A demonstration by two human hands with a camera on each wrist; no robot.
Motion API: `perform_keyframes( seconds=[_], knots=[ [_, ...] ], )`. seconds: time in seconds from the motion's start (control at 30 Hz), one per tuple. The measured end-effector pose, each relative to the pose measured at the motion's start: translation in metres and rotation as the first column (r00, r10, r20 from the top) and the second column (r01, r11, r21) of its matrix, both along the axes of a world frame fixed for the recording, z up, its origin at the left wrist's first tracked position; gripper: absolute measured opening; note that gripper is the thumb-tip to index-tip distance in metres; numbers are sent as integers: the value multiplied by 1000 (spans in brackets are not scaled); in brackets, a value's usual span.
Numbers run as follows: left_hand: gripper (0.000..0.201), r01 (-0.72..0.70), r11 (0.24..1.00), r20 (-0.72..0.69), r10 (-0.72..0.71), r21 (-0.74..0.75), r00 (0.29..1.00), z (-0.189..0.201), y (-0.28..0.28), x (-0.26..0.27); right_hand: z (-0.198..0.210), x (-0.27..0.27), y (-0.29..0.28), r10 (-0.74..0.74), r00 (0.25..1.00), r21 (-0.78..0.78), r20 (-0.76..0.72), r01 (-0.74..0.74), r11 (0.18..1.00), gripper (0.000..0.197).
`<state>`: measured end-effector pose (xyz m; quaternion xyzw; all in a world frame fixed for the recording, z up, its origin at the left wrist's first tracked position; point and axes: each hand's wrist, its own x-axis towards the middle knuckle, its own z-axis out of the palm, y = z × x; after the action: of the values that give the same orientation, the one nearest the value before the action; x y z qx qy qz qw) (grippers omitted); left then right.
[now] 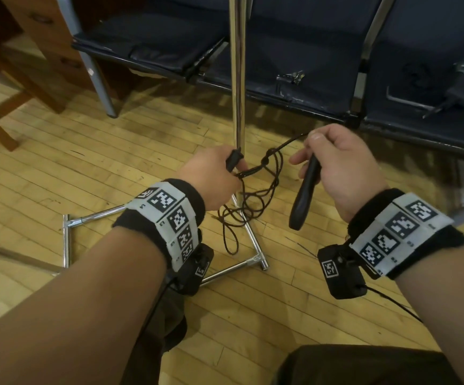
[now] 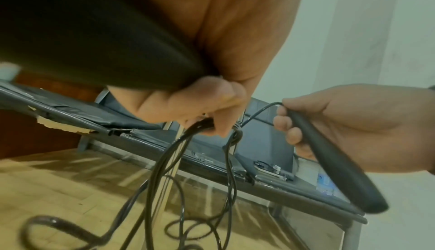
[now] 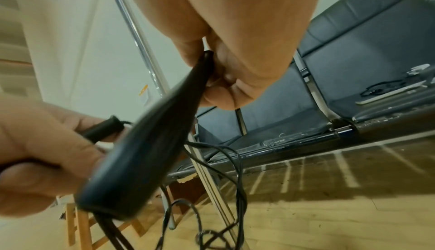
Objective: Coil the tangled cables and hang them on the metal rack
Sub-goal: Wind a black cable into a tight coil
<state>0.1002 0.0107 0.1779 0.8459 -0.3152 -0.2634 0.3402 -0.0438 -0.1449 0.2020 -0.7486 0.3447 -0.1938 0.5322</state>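
Both hands hold one thin black tangled cable [image 1: 255,190] in front of the chrome metal rack pole [image 1: 237,79]. Left hand [image 1: 211,176] fingers curl around a black handle end [image 1: 232,159], mostly hidden. Right hand [image 1: 341,165] grips the long black tapered handle [image 1: 305,190], thumb pinching cable; knot [image 1: 265,161] blurry, loops dangle floorward.

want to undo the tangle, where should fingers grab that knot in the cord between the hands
Pinch the knot itself from the right, with the right hand. It sits in the open between the hands, the left hand already holds the cord beside it, and the loops hang free below.
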Motion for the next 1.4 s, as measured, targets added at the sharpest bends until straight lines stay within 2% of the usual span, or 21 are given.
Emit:
perform_keyframes(
  seconds=[0.07,0.23,0.37,0.47,0.57,0.6,0.73,0.8,0.87,0.9,0.97,1.03,1.1,1.2,1.3,1.4],
  knots=[
    [32,3,1000,-62,-4,-23,998,0,1,-2,2,0,0,-25,999,62,22,24,998,21],
    [38,-35,975,-272,-27,-221,962,2,-4,-9,2,1,9,83,997,215,-10,-79,974,17],
    [35,107,961,-351,-196,-256,916,9,-12,-15,4,2,13,101,995,299,24,-104,949,14],
    [20,269,939,-266,-322,-217,909,10,-13,-22,2,1,15,147,989,318,29,-148,936,19],
    [18,324,943,-43,-328,-80,944,7,-13,-23,-1,-1,18,239,970,294,-37,-218,931,30],
    [18,330,943,-11,-331,-42,944,6,-12,-23,0,0,17,262,963,276,-64,-236,932,30],
    [11,244,966,-15,-244,89,970,6,-9,-23,1,0,9,248,954,49,-168,-243,969,13],
    [12,248,967,-63,-244,66,968,7,-8,-22,-1,-1,4,281,938,-29,-203,-293,956,31],
    [13,268,963,-150,-266,-4,952,11,-7,-25,-2,-2,6,414,874,-11,-255,-431,902,46],
    [14,269,962,-193,-272,-40,943,11,-7,-26,-3,-3,8,475,832,1,-287,-496,868,46],
    [10,259,962,-212,-271,-81,939,9,-9,-26,-5,-2,12,525,773,0,-356,-562,827,36],
    [10,227,970,-172,-239,-84,956,7,-10,-23,-5,-2,13,533,751,25,-390,-570,821,24],
    [11,204,976,-137,-212,-71,968,7,-10,-17,-4,-3,14,549,764,110,-338,-548,829,14],
    [13,95,989,-93,-106,-112,990,8,-9,-12,3,-2,15,533,803,149,-267,-512,846,21],
    [11,-59,976,-131,32,-209,991,9,-10,-13,10,3,15,532,831,228,-159,-494,839,24],
    [12,-89,969,-184,46,-231,982,11,-11,-16,13,6,15,521,844,248,-127,-481,841,26]
  ],
)
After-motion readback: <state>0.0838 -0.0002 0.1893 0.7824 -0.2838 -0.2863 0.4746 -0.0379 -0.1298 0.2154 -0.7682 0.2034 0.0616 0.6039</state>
